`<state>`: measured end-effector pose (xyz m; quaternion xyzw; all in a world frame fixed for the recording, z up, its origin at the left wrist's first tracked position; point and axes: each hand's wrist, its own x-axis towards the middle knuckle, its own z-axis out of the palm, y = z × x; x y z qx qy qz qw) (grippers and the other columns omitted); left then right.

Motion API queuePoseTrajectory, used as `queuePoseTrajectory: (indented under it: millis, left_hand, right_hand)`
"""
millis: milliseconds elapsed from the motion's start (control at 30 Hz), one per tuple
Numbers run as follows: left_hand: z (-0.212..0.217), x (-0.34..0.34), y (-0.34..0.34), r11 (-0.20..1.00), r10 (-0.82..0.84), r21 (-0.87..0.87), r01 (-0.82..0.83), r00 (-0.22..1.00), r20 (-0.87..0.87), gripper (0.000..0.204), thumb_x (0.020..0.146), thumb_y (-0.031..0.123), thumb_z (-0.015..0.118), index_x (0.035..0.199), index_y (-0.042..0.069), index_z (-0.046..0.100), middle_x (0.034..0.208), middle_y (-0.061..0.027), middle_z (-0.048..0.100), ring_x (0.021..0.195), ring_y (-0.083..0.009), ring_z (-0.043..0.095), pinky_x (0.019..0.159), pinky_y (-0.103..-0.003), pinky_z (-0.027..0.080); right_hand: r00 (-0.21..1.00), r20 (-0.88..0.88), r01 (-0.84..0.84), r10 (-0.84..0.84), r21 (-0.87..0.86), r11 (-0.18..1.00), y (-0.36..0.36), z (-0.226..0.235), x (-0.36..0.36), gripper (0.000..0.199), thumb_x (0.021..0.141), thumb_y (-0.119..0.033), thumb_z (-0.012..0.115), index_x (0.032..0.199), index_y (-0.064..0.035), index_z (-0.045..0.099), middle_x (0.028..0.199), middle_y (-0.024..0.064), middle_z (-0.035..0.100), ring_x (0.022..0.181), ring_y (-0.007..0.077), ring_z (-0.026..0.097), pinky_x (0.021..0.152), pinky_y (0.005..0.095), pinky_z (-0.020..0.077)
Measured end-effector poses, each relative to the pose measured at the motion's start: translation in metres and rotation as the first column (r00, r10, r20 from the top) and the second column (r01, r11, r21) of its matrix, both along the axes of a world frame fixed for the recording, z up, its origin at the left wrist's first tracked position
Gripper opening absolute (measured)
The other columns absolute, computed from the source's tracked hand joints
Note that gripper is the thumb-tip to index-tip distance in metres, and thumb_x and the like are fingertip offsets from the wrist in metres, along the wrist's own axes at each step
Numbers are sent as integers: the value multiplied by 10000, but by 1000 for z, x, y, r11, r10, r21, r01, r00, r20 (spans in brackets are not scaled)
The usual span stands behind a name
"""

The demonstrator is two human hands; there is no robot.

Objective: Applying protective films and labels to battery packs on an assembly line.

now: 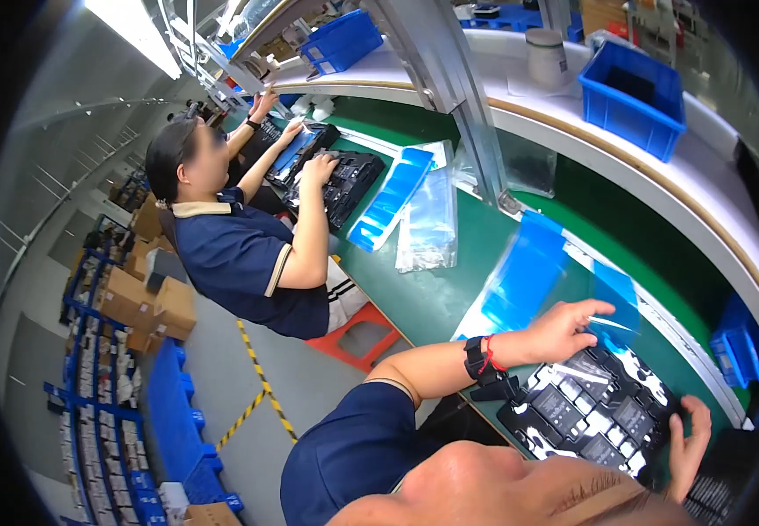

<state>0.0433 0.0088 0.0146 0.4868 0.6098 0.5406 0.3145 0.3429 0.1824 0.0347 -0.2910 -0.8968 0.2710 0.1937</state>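
Note:
My left hand (568,331) is over the far edge of a black tray, its index finger stretched out and its thumb apart. The fingers are at the edge of a clear blue film (618,296); whether they grip it is unclear. Flat black labelled pieces (557,409), like battery packs, lie in the black-and-white patterned tray (651,375) before me. A clear strip (583,379) lies across several of them. My right hand (691,438) is at the tray's right edge, fingers extended along its side. Beyond my left wrist lies a larger blue film sheet (520,279).
To my left a seated co-worker (239,237) handles a similar black tray (349,184) on the green bench (388,294). Between us lie blue films (392,200) and clear bags (427,223). A metal post (449,96), raised shelf and blue bin (632,98) stand beyond.

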Motion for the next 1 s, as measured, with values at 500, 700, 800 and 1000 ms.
queuePoseTrajectory:
  millis: [500, 700, 800, 1000]
  left_hand:
    - [4, -1, -2, 971, -175, -178, 159, 981, -82, 335, 783, -21, 595, 1110, 18, 535, 970, -153, 628, 787, -311, 626, 661, -343, 481]
    - [8, 0, -1, 977, -149, -168, 130, 983, -105, 353, 730, -12, 630, 1071, 32, 552, 747, -160, 618, 658, -316, 611, 584, -374, 457]
    - [8, 0, -1, 971, -166, -197, 139, 977, -131, 359, 721, -9, 639, 1067, 35, 555, 658, -149, 591, 620, -322, 598, 557, -383, 438]
    - [13, -4, -3, 963, -209, -203, 175, 965, -161, 363, 754, -8, 625, 1106, 32, 546, 624, -121, 533, 582, -304, 564, 541, -364, 418]
  right_hand:
    - [957, 127, -267, 261, 33, 963, 17, 5, -25, 345, 805, -97, 647, 1124, 15, 578, 1135, 202, 557, 1008, 344, 541, 889, 378, 428]
    - [965, 104, -242, 239, 22, 970, 16, 2, -27, 345, 791, -85, 659, 1111, 20, 587, 1125, 203, 561, 1007, 338, 541, 882, 374, 432]
    - [960, 102, -267, 261, 49, 963, 18, 2, -28, 341, 792, -80, 655, 1110, 23, 587, 1125, 205, 560, 1015, 338, 536, 887, 376, 429]
    - [962, 97, -260, 255, 35, 965, 15, 1, -26, 344, 800, -75, 641, 1122, 28, 579, 1143, 211, 548, 1041, 337, 522, 901, 381, 423]
